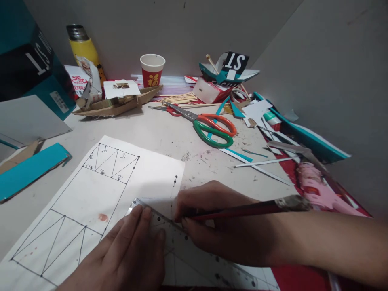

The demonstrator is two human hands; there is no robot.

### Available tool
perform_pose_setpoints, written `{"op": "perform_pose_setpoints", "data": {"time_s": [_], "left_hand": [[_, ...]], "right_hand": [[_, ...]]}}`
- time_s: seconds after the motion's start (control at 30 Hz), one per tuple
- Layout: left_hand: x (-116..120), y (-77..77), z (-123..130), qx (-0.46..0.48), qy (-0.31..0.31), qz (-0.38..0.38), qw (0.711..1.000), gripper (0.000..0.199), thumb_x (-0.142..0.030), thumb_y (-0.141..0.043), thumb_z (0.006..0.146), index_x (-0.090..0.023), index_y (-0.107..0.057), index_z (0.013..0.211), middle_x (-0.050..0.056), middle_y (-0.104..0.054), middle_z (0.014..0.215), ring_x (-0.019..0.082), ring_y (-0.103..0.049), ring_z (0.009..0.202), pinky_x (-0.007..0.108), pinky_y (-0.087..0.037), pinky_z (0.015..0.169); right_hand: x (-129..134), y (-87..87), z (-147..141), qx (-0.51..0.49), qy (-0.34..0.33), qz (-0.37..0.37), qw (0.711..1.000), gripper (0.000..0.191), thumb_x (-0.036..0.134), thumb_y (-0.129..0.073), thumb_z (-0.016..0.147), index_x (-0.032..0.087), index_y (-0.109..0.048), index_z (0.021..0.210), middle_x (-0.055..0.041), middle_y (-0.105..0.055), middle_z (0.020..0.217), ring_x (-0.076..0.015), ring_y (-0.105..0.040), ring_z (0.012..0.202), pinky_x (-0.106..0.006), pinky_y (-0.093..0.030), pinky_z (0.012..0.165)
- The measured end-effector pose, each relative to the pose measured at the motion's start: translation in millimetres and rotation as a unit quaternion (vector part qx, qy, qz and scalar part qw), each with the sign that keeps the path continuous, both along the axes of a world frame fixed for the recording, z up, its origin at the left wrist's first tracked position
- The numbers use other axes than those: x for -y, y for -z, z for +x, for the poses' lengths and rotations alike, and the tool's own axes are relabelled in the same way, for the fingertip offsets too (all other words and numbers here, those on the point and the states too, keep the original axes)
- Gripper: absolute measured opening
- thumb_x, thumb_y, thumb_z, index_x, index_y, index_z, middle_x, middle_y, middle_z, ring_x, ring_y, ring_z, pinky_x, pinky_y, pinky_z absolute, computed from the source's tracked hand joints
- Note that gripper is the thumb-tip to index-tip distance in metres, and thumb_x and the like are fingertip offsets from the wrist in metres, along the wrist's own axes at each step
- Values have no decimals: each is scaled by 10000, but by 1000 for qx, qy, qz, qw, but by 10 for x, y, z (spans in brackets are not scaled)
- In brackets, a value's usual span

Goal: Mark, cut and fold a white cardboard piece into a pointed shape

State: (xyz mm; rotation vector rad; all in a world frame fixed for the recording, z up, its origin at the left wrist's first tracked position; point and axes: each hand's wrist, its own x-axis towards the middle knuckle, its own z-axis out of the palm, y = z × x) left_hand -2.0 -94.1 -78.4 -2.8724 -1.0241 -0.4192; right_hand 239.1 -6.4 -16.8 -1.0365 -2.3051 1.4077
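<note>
My left hand (pixel 130 246) lies over a clear ruler (pixel 169 225), its outstretched fingers pressing the end of it onto a white sheet of paper (pixel 154 173). The fingers of my right hand (pixel 212 226) are closed around a dark red pen (pixel 239 210), which slants back over the wrist. Its tip is hidden behind the fingers, close to the ruler's edge. Black ruled lines and dots form two strips of triangles on the left of the sheet. A pinkish stain marks the paper near my left hand.
Scissors (pixel 197 117) with orange and green handles lie beyond the paper. A paper cup (pixel 152 68), a yellow bottle (pixel 86 50) and a cardboard boat (pixel 118 106) stand at the back. Card scraps and a pink glue gun (pixel 315 186) are at right, a teal box (pixel 33 60) at left.
</note>
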Motion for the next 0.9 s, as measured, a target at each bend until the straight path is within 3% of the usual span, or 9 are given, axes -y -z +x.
{"op": "perform_pose_setpoints", "data": {"time_s": [0.27, 0.53, 0.67, 0.8, 0.9], "left_hand": [[-24, -53, 40, 1, -10, 13, 1000, 328, -241, -430, 949, -168, -550, 1246, 123, -521, 1372, 277, -220, 1448, 368, -208, 1187], [-27, -99, 84, -31, -14, -1, 999, 436, -215, -587, 840, -176, -572, 1274, 88, -518, 1436, 288, -396, 1369, 335, -472, 1051], [-36, -96, 98, -53, -20, -16, 998, 435, -284, -626, 830, -192, -592, 1254, 88, -530, 1428, 304, -392, 1376, 343, -516, 1009], [-12, -61, 84, -67, -31, -9, 997, 468, -286, -603, 829, -154, -566, 1276, 113, -506, 1447, 309, -368, 1390, 351, -493, 1032], [27, -33, 59, -49, -23, 15, 998, 462, -272, -567, 858, -129, -538, 1297, 130, -475, 1469, 320, -347, 1398, 391, -381, 1122]], "right_hand": [[-63, 43, -128, -85, 24, 29, 996, 165, 44, -507, 800, 105, -660, 808, -8, -630, 665, -91, -507, 572, -193, -427, 535], [-130, 106, -308, -111, 9, 11, 994, 169, -4, -528, 813, 66, -671, 869, -26, -655, 743, -98, -553, 648, -192, -459, 598], [-143, 119, -348, -95, 22, 15, 995, 170, 10, -531, 825, 84, -676, 872, -27, -676, 773, -103, -581, 683, -192, -472, 627], [-144, 120, -358, -86, 33, 10, 996, 161, 47, -526, 837, 105, -671, 876, -21, -679, 776, -104, -580, 681, -198, -473, 618], [-143, 119, -357, -89, 43, 5, 995, 153, 58, -519, 833, 103, -661, 867, -26, -675, 767, -105, -575, 671, -207, -472, 609]]}}
